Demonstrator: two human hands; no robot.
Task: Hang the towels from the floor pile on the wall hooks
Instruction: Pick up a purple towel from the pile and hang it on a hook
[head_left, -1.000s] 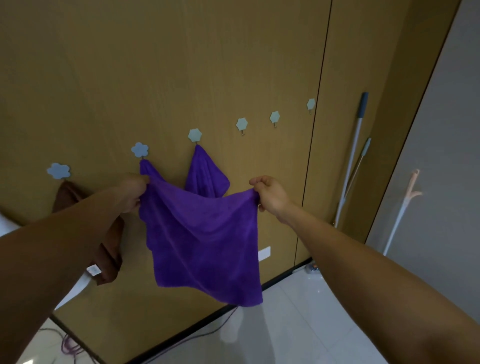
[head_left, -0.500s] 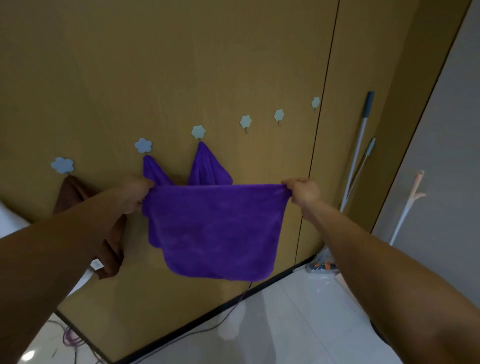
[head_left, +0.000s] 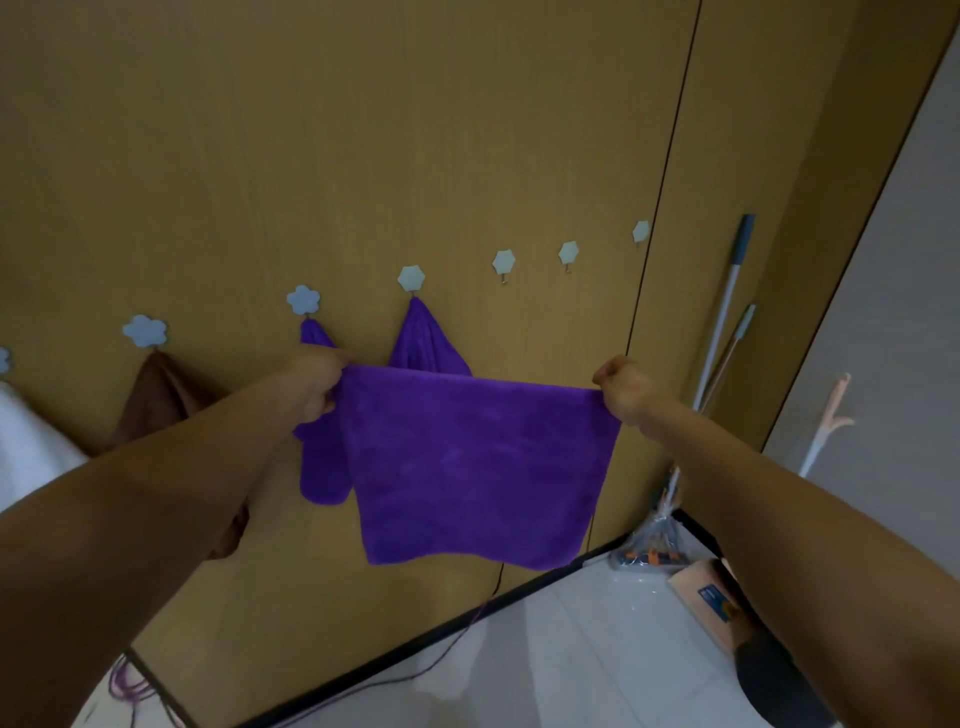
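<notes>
The left hand (head_left: 317, 382) and right hand (head_left: 626, 389) are each being used to pinch a top corner of the towel (head_left: 478, 462), its top edge being stretched flat across the middle of the frame. A free hook (head_left: 503, 261) is sitting above, nearer the right hand.

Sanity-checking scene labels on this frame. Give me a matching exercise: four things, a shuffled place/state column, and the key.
Things:
1. held purple towel
2. brown towel
3. second hexagon hook from the left
4. mop pole

Place or state:
A. leans at the far right
B. bare, nothing hangs on it
C. stretched flat between left hand and right hand
D. hangs from a flower hook

Pairs: 1-C, 2-D, 3-B, 4-A
</notes>
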